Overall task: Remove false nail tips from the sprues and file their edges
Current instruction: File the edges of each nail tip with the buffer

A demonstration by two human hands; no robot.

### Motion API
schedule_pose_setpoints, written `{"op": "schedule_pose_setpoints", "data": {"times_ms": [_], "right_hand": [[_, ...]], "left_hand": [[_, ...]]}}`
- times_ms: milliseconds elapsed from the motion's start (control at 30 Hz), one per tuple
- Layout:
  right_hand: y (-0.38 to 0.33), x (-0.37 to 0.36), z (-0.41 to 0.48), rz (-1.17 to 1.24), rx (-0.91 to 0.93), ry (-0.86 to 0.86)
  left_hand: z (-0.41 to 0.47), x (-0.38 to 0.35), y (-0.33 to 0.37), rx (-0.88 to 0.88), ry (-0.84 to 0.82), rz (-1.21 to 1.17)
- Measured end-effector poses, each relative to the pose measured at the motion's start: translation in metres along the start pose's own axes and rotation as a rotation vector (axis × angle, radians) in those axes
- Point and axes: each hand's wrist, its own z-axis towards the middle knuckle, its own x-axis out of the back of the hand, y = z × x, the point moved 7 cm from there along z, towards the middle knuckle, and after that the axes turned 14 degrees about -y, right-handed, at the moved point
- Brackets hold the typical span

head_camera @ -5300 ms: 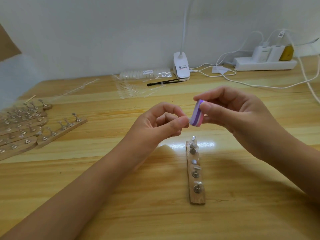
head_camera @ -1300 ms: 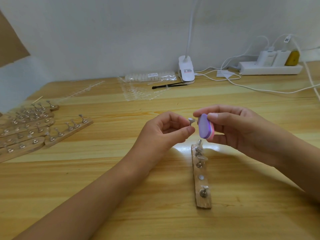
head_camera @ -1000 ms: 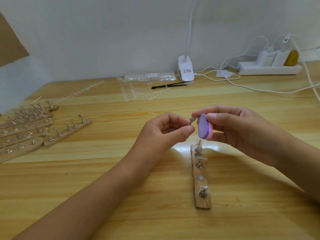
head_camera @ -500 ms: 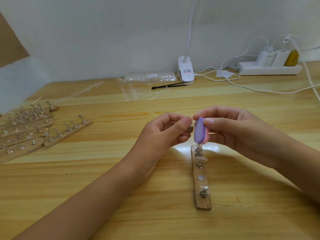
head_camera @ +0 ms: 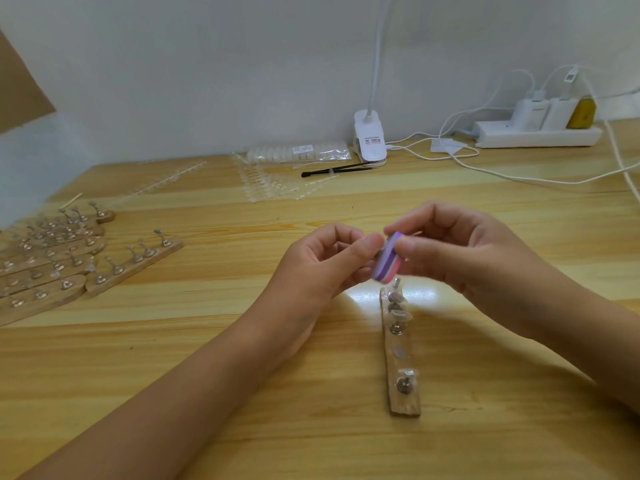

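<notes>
As the left hand [head_camera: 322,268] pinches steady a hidden piece, likely a nail tip, the right hand [head_camera: 460,252] pinches a purple-and-pink foam filing block [head_camera: 387,261] against it.

Nail-craft desk [head_camera: 242,341]: wooden stands [head_camera: 135,263], sprues [head_camera: 270,187]

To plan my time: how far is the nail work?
Seemingly done: wooden strips at left look filled. In hand: right hand holds the purple file block against a hidden small piece the left hand pinches. Left: the near strip has one empty spot; sprues at back hold tips.
</notes>
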Motion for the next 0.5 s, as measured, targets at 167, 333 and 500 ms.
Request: {"op": "schedule_pose_setpoints", "data": {"times_ms": [167,333,500], "right_hand": [[-0.006,0.010,-0.003,0.012,0.076,0.142],[-0.001,0.000,-0.001,0.021,0.066,0.104],[0.004,-0.002,0.000,0.055,0.091,0.128]], "left_hand": [[0.000,0.003,0.000,-0.005,0.022,-0.045],[-0.001,0.000,0.001,-0.006,0.019,-0.041],[0.001,0.001,-0.001,0.001,0.037,-0.130]]}}
